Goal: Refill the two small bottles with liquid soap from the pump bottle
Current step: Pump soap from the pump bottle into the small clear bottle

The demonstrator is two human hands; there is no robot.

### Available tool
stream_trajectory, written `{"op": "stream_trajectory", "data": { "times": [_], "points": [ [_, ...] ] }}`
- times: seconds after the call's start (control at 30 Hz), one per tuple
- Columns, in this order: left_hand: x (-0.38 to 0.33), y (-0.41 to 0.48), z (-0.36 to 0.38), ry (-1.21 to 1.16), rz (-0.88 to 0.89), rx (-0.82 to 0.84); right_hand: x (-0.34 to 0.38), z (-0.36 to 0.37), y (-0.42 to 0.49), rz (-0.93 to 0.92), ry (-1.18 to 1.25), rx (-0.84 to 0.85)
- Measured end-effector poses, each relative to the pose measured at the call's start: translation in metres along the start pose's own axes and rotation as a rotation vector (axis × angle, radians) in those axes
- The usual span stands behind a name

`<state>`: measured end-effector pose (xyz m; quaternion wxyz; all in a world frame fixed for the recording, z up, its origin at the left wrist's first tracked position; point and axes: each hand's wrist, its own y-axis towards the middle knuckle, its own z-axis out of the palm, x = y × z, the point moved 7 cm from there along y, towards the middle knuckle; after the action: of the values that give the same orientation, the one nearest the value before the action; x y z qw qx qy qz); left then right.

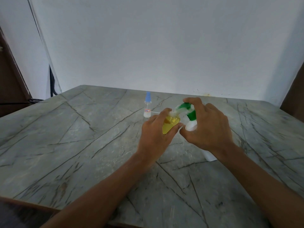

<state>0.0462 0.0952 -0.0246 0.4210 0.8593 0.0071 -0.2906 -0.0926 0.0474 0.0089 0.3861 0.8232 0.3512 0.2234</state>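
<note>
Now left hand (pixel 154 137) holds yellow bottle (pixel 169 125) under pump bottle (pixel 191 119) nozzle.

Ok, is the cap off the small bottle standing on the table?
No, the small bottle standing on the table has its blue cap on.

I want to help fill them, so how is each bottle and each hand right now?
hand-held small bottle: tilted, yellow liquid inside, mouth at the pump spout.
pump bottle: base on table, fingers on its green head.
blue-capped small bottle: capped, upright on table, untouched.
left hand: grips the hand-held small bottle.
right hand: grips the pump bottle.
</note>
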Motion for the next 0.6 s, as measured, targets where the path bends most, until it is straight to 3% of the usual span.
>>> {"op": "stream_trajectory", "data": {
  "times": [0.6],
  "points": [
    [-0.0045, -0.0014, -0.0010, -0.074, 0.003, -0.007, -0.0048, -0.0056, -0.0040, 0.045, 0.007, -0.004]
  ]
}}
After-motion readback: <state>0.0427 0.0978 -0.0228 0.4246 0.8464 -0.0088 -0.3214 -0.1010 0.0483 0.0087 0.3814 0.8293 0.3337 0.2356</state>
